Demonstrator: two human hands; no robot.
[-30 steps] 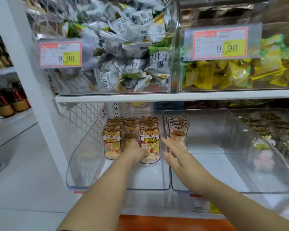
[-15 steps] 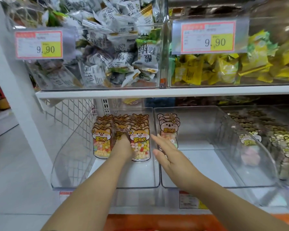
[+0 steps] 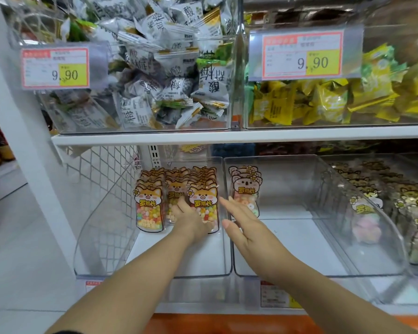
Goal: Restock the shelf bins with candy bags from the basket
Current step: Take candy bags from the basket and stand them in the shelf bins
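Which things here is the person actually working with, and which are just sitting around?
Job: left hand, right hand, fox candy bags, koala candy bags, left clear bin, middle clear bin.
Bystanders: grey-white sweets, yellow sweets, price tags.

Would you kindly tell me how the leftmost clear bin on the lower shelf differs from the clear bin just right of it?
The leftmost bin holds three rows of orange dog-faced bags; the neighbour bin holds a single row of pale koala-faced bags. The leftmost bin's rows span its width, while the neighbour bin's row hugs its left wall, leaving most of its floor bare. Both are clear, with bags upright at the back.
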